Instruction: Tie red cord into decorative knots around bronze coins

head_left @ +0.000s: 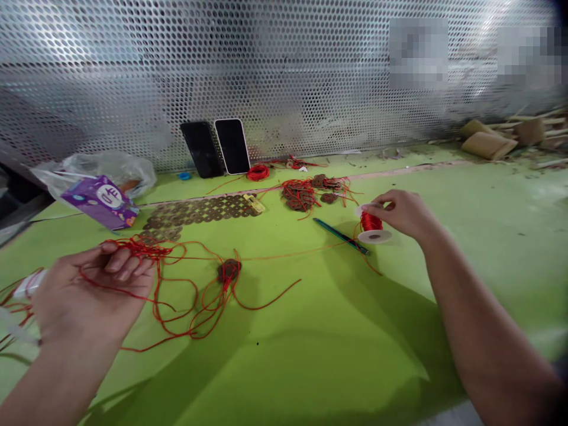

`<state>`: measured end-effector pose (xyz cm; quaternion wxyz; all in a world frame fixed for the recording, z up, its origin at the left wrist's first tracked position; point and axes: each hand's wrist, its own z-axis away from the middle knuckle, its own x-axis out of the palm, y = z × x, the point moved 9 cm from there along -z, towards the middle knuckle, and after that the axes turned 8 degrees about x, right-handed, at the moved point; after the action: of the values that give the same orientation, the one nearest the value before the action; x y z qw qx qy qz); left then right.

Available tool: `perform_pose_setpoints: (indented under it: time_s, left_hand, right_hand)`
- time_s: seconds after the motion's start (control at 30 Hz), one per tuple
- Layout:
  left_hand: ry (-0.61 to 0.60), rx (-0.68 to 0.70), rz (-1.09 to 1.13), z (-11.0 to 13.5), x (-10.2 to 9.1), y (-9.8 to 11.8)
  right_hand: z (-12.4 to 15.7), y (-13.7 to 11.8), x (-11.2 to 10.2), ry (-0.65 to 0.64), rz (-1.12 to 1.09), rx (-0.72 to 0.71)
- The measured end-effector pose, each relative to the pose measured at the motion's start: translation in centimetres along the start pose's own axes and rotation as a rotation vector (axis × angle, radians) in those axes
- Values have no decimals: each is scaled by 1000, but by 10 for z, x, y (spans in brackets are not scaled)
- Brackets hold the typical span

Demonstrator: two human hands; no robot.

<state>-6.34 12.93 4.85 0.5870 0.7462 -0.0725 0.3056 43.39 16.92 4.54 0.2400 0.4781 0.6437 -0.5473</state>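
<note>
Palm up at the left, my left hand has its fingers curled round a tangle of red cord; loops of it trail down to the table. At the right, my right hand pinches the upper rim of a white spool wound with red cord. A thin red strand runs across between the two hands. Beneath that strand lies a small bundle of dark coins tied with red cord, its loose ends spread around it. Close to the spool a dark green pen lies slantwise on the green table.
Rows of coins lie flat behind my left hand, a yellow cutter at their end. Corded coin bundles and a red cord coil sit farther back. Two phones lean on the perforated metal wall. A purple box stands left.
</note>
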Motion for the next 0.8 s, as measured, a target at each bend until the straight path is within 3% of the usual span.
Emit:
perform_pose_setpoints:
  time_s: [0.17,0.33,0.53,0.8]
  left_hand:
    - [8,-9,10,1,-1,-1]
    - [26,-8,5,0,-2,-1]
    - [50,-19,-3,3,1,-1]
    - [62,-2,-4,3,-2,0]
  right_hand:
    - [-1,-4,-20,141,-174,-151]
    - [5,-18,-17,85,-28,-312]
    - [10,-30,-15,186,41,-220]
    - [9,-20,-20,157,127,-218]
